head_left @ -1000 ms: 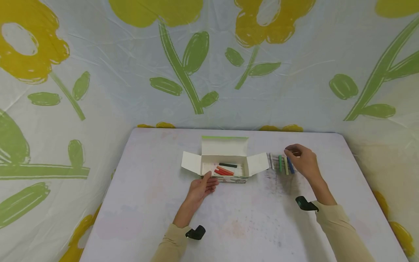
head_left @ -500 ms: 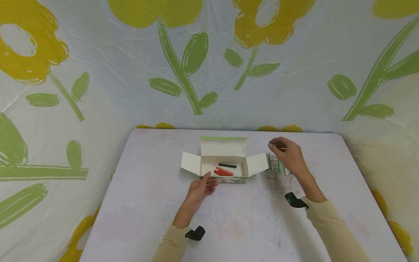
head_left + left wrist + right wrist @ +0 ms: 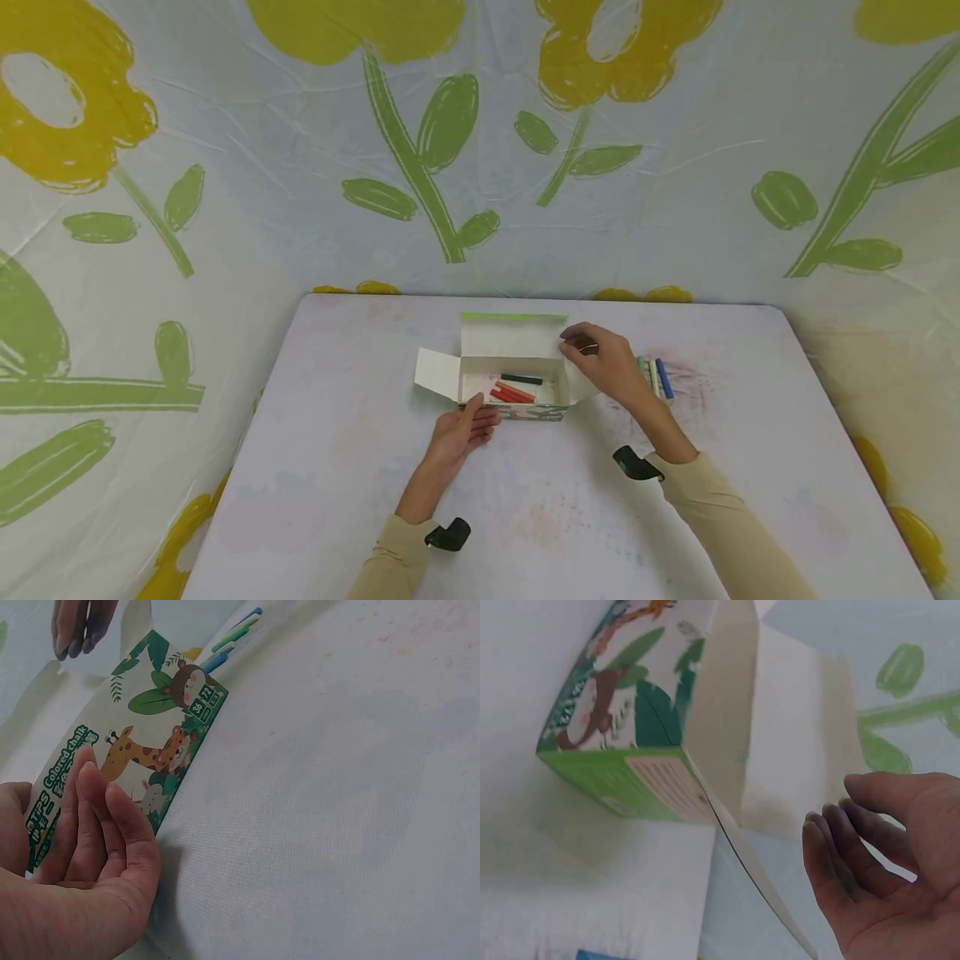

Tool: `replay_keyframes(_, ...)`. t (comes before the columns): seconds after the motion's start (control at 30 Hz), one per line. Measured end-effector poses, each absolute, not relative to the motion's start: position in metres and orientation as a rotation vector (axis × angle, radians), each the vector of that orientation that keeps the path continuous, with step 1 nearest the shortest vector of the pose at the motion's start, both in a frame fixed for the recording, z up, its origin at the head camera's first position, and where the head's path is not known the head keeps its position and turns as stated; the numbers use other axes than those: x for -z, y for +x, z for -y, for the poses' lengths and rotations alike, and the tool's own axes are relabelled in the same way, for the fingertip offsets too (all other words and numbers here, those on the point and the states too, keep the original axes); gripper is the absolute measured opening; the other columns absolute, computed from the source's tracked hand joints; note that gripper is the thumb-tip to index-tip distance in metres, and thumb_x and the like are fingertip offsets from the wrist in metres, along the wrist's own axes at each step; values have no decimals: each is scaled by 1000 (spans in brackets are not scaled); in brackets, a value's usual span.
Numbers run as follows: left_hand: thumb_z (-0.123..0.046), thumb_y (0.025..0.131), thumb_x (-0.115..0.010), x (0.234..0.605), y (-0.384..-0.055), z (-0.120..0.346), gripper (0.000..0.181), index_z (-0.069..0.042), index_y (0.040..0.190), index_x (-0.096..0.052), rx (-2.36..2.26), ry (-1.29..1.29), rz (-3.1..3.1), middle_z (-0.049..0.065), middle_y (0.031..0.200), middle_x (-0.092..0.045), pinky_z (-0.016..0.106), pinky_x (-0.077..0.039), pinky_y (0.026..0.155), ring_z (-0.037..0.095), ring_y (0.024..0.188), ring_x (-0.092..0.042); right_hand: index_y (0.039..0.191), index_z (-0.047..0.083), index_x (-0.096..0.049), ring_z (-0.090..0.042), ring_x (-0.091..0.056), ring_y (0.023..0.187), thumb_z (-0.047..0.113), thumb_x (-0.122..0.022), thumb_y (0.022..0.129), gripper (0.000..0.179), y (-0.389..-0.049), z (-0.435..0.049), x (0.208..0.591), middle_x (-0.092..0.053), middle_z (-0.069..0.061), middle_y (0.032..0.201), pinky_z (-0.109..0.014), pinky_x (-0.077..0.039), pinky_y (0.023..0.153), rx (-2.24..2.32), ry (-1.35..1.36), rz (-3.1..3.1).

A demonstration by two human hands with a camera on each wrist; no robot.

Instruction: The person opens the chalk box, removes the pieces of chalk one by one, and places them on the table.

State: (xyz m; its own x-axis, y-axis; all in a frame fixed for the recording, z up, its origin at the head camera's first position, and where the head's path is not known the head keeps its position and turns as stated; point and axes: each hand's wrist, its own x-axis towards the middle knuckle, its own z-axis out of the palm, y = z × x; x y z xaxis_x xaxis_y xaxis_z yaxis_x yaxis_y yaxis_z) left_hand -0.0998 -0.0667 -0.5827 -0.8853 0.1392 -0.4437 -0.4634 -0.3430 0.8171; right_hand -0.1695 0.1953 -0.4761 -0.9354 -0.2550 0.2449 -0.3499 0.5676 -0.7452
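Head view: the right hand (image 3: 607,362) partly hides the right flap (image 3: 582,388) of the colored chalk box (image 3: 536,412), and whether its curled fingers pinch anything cannot be told. Earlier it hovered over the loose chalks (image 3: 665,379), now right of those fingers; the left hand (image 3: 453,432), fingers relaxed, touches the box front, red chalks (image 3: 516,392) inside near its thumb.

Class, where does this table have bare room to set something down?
Free: the table left of the box and left hand; also right of the chalk sticks outside it. Crowded: between box and those chalk sticks, where the right hand hovers.
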Motion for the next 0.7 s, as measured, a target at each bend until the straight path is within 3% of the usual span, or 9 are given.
replay_keyframes(0.5,-44,101,-66,584,-101,67,60,13,117,-67,-2271,-435,-1520,16,105,-75,23,-55,76,13,87,-68,110,-7,-69,-32,-71,91,3,-71,96,17,-170,-157,508,-73,-17,99,-47,-60,81,-1320,712,2778)
replay_keyframes(0.7,-44,101,-66,583,-101,67,60,14,117,-67,-2277,-434,-1512,17,106,-75,22,-55,75,12,85,-67,105,-10,-68,-26,-70,84,-5,-73,91,16,-172,-148,522,-72,-16,94,-40,-59,73,-1301,888,2708)
